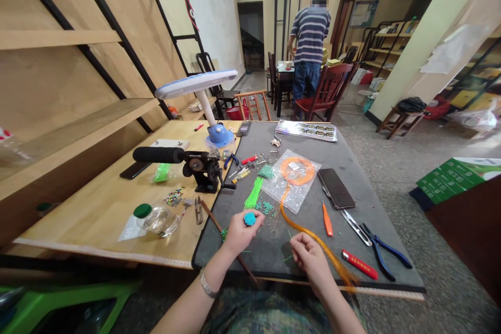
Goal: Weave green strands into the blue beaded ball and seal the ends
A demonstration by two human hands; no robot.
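Head view: holding a turquoise beaded ball up in the left hand, pinching it between thumb and curled fingers above the grey mat, in from the front edge of the worktop. Wearing a silvery bangle on the left wrist. Pressing thumb and fingertips of the right hand together to the right of the ball, nearer the front edge, and pinching a thin green thread, too fine for tracing along its whole length. Seeing loose teal beads and a bundle of bright green strips lying just beyond the left hand, with a small bag of teal beads behind them. Seeing an orange coil resting in or on a clear plastic bag, well in from the mat's edges, its orange strand trailing past the right hand to the front edge. Toward the mat's right edge, having a dark phone, an orange-handled tool and silver snips lying apart from both hands, with blue-handled pliers and a red stick-shaped object nearer the front right corner. Along the mat's left edge, seeing a black cranked device standing on bare wood, with a green-capped bottle nearer the worktop's front edge.
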